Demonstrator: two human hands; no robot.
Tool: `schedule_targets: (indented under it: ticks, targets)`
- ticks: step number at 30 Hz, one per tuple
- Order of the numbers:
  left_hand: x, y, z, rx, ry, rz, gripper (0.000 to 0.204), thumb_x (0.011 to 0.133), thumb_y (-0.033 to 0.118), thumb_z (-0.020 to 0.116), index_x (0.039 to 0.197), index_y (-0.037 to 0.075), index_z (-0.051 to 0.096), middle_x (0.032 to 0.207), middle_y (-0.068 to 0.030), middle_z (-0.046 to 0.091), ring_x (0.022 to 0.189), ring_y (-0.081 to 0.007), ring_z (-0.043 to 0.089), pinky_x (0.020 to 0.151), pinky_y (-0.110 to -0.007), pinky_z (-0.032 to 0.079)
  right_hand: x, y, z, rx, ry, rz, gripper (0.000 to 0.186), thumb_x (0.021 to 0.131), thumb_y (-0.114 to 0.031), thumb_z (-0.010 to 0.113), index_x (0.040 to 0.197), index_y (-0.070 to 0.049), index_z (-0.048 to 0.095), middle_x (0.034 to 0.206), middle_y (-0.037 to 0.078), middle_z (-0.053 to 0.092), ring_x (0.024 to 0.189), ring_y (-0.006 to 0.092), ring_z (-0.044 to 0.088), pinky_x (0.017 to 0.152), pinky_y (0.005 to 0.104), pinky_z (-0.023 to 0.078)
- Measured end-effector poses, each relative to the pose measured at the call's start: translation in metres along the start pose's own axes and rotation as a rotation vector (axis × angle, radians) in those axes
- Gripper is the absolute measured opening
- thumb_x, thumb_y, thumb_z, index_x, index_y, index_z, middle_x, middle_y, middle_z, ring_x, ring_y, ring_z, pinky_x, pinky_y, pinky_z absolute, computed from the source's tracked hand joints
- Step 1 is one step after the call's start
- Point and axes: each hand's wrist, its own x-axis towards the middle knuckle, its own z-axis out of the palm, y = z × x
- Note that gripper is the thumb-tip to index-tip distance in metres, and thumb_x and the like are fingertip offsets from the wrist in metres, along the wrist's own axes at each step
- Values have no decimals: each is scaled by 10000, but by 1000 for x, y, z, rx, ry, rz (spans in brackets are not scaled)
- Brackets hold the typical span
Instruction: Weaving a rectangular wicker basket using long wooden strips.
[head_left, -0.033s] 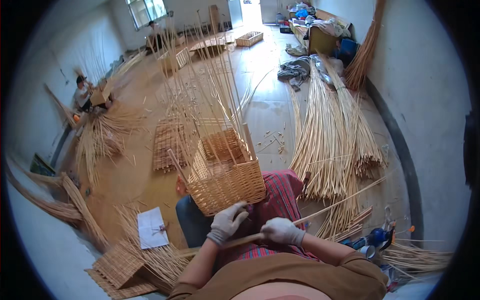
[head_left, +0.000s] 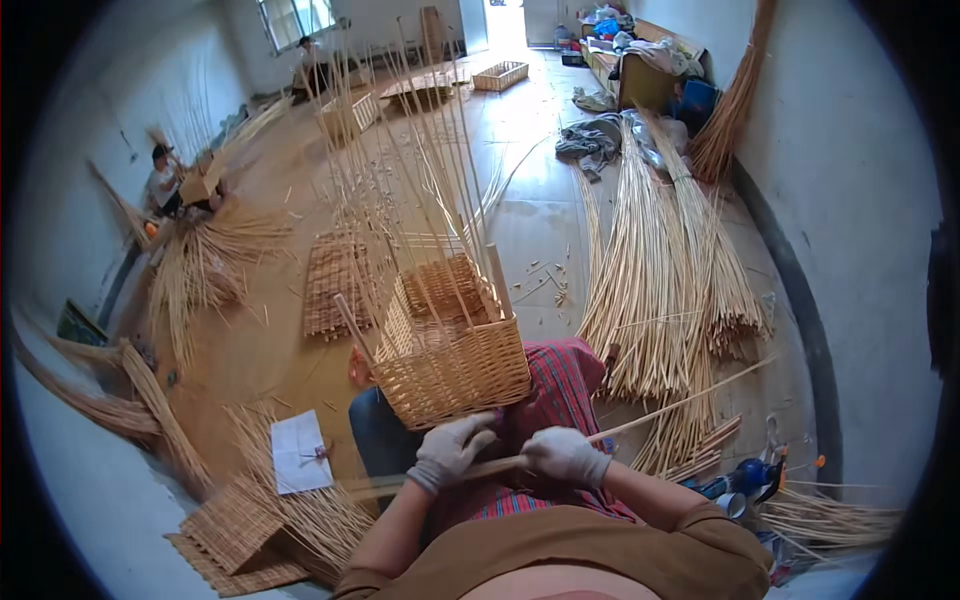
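Note:
A half-woven wicker basket (head_left: 455, 375) with tall upright stakes rests against my knees, over a red plaid cloth (head_left: 560, 385). My left hand (head_left: 452, 452), in a pale glove, is just below the basket's near lower edge. Its thumb stands apart from the fingers, and I see nothing in it. My right hand (head_left: 567, 456), also gloved, is closed around a long pale cane (head_left: 680, 405). This cane slants from low left, past my left wrist, up to the right over the bundles.
Long bundles of cane (head_left: 650, 270) cover the floor at right. Woven panels (head_left: 335, 285) lie beyond the basket and at lower left. A white paper (head_left: 299, 452) lies on loose canes. A blue tool (head_left: 750, 473) sits at lower right. Two people work in the far left.
The view has shifted slightly. The cane's left part looks more blurred now, while both hands stay almost in place.

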Motion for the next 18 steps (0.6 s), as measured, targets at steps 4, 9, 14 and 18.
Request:
schedule_targets:
  ticks: [4,9,14,18]
  targets:
    - [-21,-21,-37,179,137,78,153,952,244,679,1072,228,773,907,-74,767,873,-301,739,833,-432,551,18,46,-47,-224,408,132,195,900,-327,709,869,-159,803,823,154,728,830,392,726,776,506,574]
    - [-13,-53,-47,214,395,-43,203,867,118,627,1019,152,758,939,-105,754,868,-332,718,753,-464,525,25,60,-63,-166,987,12,233,953,-73,719,1181,-103,750,1032,117,742,944,272,717,854,369,572]
    - [9,-3,-6,3,433,47,149,935,149,727,1074,122,774,932,-138,751,864,-361,727,781,-440,566,31,16,-10,1230,377,260,281,1123,-202,576,1350,-55,653,1132,59,737,1029,157,696,935,310,568]
    - [20,22,-1,-27,344,116,235,928,54,702,1152,99,758,907,-140,749,849,-318,747,770,-416,585,48,19,-20,1421,473,58,246,1129,-230,555,1305,-96,662,1168,70,734,1037,183,713,902,360,613]
